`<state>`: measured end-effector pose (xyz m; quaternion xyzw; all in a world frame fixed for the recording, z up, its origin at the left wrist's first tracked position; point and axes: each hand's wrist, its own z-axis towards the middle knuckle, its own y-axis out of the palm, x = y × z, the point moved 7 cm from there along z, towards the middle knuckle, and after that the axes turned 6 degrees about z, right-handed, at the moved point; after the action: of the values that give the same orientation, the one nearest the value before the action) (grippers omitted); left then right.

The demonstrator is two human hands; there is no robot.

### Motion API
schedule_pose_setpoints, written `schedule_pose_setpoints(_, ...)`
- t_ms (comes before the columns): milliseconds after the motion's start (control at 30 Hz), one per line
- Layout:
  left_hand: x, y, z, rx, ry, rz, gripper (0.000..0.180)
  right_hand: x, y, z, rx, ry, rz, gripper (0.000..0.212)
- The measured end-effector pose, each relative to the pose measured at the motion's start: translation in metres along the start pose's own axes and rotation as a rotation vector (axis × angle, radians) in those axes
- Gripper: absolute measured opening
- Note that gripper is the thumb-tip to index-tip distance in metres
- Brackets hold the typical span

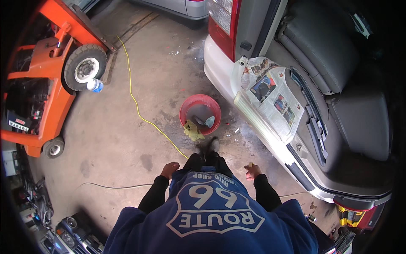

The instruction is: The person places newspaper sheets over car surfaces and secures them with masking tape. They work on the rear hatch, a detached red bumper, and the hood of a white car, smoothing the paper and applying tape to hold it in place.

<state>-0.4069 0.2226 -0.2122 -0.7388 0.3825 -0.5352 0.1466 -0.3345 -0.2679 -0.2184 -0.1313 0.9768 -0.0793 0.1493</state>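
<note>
My left hand hangs beside my left thigh, touching nothing that I can make out. It is small in view and its fingers are partly hidden. Out from my right hip, my right hand is closed on a small tan piece, whose kind I cannot make out. Ahead of my feet stands a red bucket with greyish water and a pale scrap in it. A wet yellow cloth hangs over its near rim.
Right of me is a silver vehicle's open rear, with newspaper over its edge and dark trim strips inside. A yellow cord crosses the concrete floor. An orange forklift stands left, a blue-and-white container by its wheel.
</note>
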Motion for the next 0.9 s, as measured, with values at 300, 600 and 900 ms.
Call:
schedule_pose_setpoints(300, -0.072, -0.04, -0.041, 0.087, -0.255, 0.092, 0.019, -0.12, 0.067, 0.031, -0.115, -0.118, -0.068, 0.04)
schedule_pose_setpoints(600, -0.245, -0.062, -0.099, -0.043, -0.55, -0.179, 0.033, -0.163, 0.198, 0.077, -0.404, -0.034, -0.548, 0.042)
schedule_pose_setpoints(900, -0.339, -0.334, -0.009, 0.424, -0.519, -0.267, 0.031, -0.378, 0.417, -0.008, -0.441, -0.293, -0.644, 0.033)
